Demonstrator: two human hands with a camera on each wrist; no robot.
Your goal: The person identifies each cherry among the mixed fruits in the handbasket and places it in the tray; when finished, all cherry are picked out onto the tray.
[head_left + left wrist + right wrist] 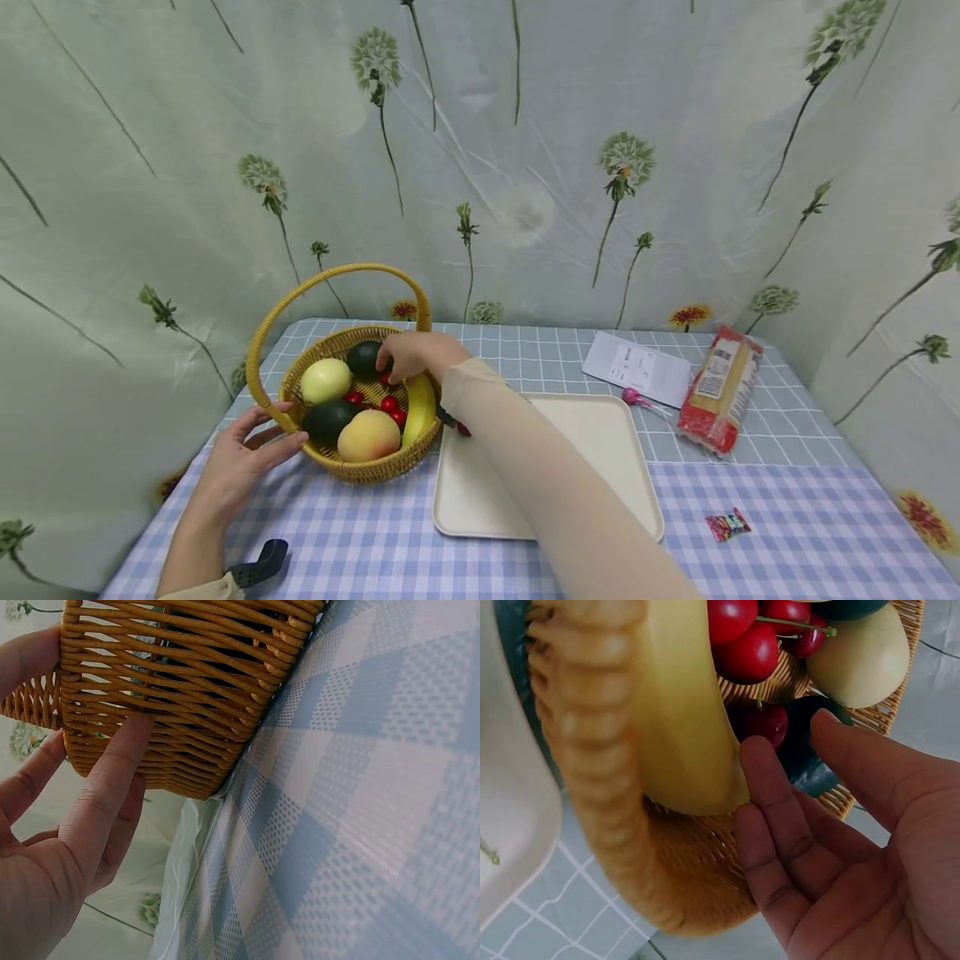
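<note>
A woven basket (360, 471) with a hoop handle stands on the checked cloth at the left. It holds a banana (420, 404), red cherries (390, 406), a peach (367, 436), a pale green fruit (326, 380) and two dark avocados (365, 357). My right hand (390, 362) reaches into the basket. In the right wrist view that right hand (791, 735) has straight fingers; its thumb touches a dark avocado (806, 750) beside a cherry (761, 724) and the banana (679, 712). My left hand (273, 432) rests with straight fingers against the basket wall (172, 690).
A cream tray (592, 433) lies right of the basket, under my right forearm. Behind it are a paper slip (636, 367), a pink lollipop (637, 398) and a red noodle packet (718, 387). A small sweet (726, 525) lies front right. A patterned curtain closes the back.
</note>
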